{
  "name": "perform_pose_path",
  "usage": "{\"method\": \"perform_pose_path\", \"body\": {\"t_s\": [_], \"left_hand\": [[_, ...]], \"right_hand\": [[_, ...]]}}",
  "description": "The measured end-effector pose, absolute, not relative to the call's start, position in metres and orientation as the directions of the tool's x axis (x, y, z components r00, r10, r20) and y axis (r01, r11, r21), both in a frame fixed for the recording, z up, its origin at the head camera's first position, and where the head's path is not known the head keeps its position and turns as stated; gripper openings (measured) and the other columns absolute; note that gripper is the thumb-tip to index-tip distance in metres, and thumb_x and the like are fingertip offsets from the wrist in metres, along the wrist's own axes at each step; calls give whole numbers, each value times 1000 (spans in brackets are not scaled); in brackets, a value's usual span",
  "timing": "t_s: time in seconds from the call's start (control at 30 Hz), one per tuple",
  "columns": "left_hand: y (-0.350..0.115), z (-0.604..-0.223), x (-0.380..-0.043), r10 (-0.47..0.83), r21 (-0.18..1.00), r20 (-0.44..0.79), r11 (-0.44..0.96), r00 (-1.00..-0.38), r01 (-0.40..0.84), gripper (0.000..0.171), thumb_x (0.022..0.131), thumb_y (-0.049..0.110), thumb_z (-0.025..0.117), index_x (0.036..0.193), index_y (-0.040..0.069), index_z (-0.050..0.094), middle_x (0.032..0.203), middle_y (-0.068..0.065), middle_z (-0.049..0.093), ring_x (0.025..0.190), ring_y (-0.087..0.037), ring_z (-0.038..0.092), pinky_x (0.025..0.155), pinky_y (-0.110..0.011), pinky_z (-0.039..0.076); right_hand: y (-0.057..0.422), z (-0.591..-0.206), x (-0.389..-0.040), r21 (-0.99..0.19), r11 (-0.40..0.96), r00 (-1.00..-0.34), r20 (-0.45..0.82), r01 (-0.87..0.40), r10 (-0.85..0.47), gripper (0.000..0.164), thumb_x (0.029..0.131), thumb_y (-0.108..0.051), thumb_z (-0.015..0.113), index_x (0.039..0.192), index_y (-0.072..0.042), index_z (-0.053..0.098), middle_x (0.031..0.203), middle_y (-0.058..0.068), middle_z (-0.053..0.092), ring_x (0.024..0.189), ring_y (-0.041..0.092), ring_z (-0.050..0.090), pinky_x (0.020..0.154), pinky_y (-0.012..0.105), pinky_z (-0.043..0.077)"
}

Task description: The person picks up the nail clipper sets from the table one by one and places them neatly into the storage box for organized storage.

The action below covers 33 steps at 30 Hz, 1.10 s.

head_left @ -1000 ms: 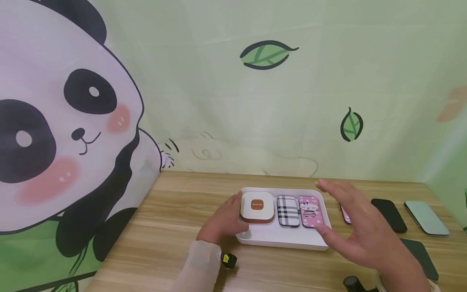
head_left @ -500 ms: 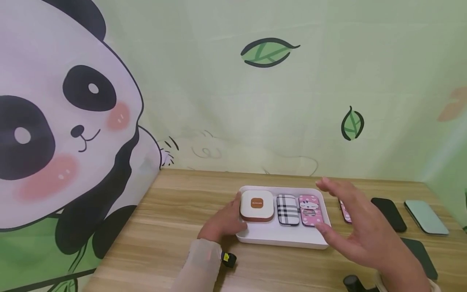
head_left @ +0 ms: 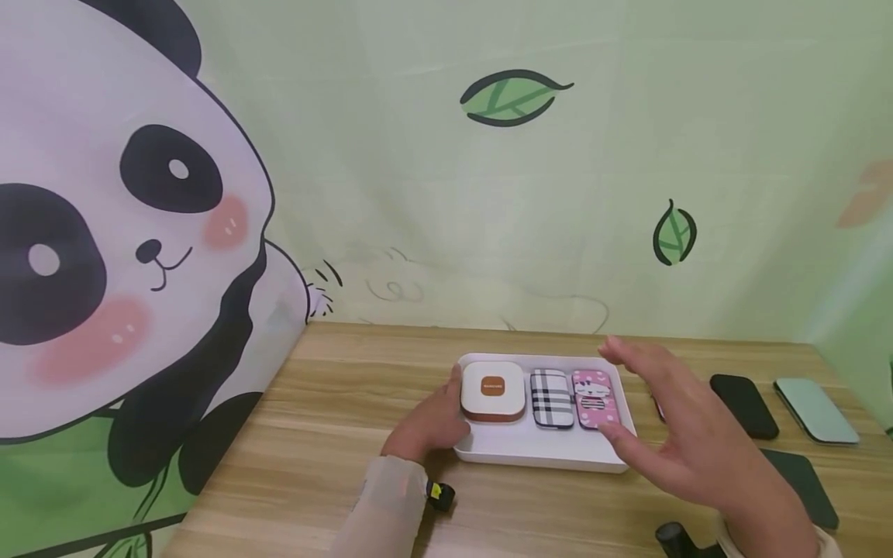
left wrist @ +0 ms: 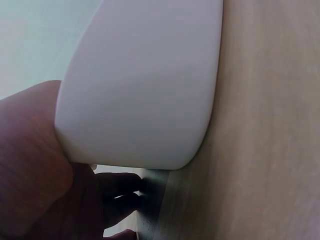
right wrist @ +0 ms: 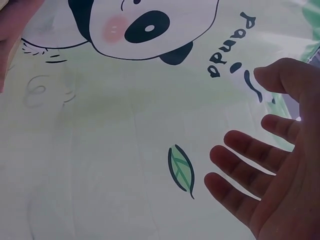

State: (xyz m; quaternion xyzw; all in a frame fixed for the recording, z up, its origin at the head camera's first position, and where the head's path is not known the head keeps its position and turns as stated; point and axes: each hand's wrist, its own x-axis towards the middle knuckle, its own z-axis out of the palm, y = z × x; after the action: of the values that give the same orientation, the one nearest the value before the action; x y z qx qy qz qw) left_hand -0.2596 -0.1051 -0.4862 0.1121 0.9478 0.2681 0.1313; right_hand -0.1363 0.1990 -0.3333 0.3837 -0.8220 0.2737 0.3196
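A white tray [head_left: 537,456] lies on the wooden table in the head view. My left hand [head_left: 431,418] holds its near left corner, thumb over the rim and fingers along the outer left wall. In the left wrist view the thumb passes behind the tray wall [left wrist: 140,90]. Inside the tray, left to right, are a cream square box [head_left: 492,389] with a brown label, a plaid case [head_left: 552,398] and a pink cat-print case [head_left: 593,400]. Over the tray's right end hovers my right hand [head_left: 687,434], thumb and fingers spread, holding nothing.
To the right lie a black flat rounded case [head_left: 744,406], a mint one [head_left: 815,411] and a dark green one [head_left: 798,484]. A pink item is mostly hidden behind the right hand. A panda-print cloth [head_left: 418,194] hangs behind the table [head_left: 307,434].
Hands, tray and its contents stay in nearly the same places. The head view has tilted very slightly, and less of the pink item beyond the right hand shows.
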Motion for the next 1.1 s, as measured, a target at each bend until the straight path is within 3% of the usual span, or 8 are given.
{"method": "perform_pose_path", "body": {"t_s": [0.23,0.43,0.73,0.83,1.0,1.1], "left_hand": [[-106,-493,-264,282,524,-176,838,-943,153,96,85,10,57,161,6,0,163,-16,30,128,-22,46,116,-40,35],[-106,-491,-262,276,521,-174,840,-945,150,97,84,8,58,161,6,0,162,-18,30,128,-23,47,116,-42,35],[-103,-490,-260,275,527,-181,838,-944,143,97,84,8,58,161,7,0,162,-18,29,125,-23,47,113,-42,38],[-103,-491,-261,278,515,-172,843,-945,155,96,84,8,58,161,7,0,162,-17,29,127,-22,47,115,-41,36],[-103,-492,-262,280,522,-176,839,-944,152,95,85,8,58,161,7,0,163,-16,29,131,-22,45,117,-42,33],[-103,-492,-262,277,534,-180,833,-944,143,95,85,8,57,161,8,0,163,-15,28,134,-23,43,118,-43,32]], "right_hand": [[203,-332,-133,-240,620,-589,673,-747,-447,75,93,-51,62,150,-7,41,138,7,57,123,16,52,108,10,31],[205,-332,-134,-251,618,-592,675,-745,-440,77,87,-36,75,151,-8,41,138,7,57,125,16,51,110,9,27],[207,-338,-139,-214,624,-568,691,-751,-447,73,92,-45,68,150,-8,44,137,7,58,121,16,51,103,10,33],[209,-340,-143,-189,638,-564,689,-746,-456,70,94,-46,64,149,-8,44,138,7,58,104,10,52,88,14,38],[218,-340,-150,-168,649,-566,675,-742,-473,68,93,-39,67,150,-8,44,137,9,58,105,15,55,100,7,33],[224,-338,-154,-177,659,-587,656,-731,-475,76,84,-24,77,150,-8,43,136,10,58,121,26,54,109,5,22]]}}
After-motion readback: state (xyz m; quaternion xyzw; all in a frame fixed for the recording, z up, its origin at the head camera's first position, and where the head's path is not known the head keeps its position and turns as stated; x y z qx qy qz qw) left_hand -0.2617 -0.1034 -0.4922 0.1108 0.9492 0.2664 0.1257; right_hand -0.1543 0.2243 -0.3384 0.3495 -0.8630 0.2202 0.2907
